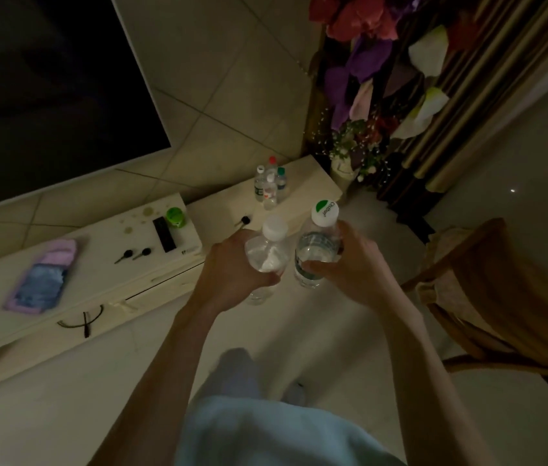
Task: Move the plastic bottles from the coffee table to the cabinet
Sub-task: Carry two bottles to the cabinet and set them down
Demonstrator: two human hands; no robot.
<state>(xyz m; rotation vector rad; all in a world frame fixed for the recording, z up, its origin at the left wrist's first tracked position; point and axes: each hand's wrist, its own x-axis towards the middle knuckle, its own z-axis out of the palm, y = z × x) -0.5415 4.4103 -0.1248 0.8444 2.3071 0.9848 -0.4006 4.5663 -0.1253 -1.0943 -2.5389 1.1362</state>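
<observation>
My left hand [232, 274] grips a clear plastic bottle with a plain white cap [267, 253], held upright over the floor. My right hand [350, 264] grips a second clear bottle with a white and green cap [316, 245], right beside the first. Both are held in front of the low white cabinet [138, 274]. Several small plastic bottles [270, 185] with white, red and green caps stand clustered on the cabinet's far right section. The coffee table is out of view.
On the cabinet lie a purple phone case [40, 280], keys [133, 254], a black remote [164, 234], a green-lidded jar [175, 216] and glasses [81, 322]. A large dark TV [47, 85] hangs above. Flowers [366, 95] stand at the right; a wooden chair [487, 297] is close on my right.
</observation>
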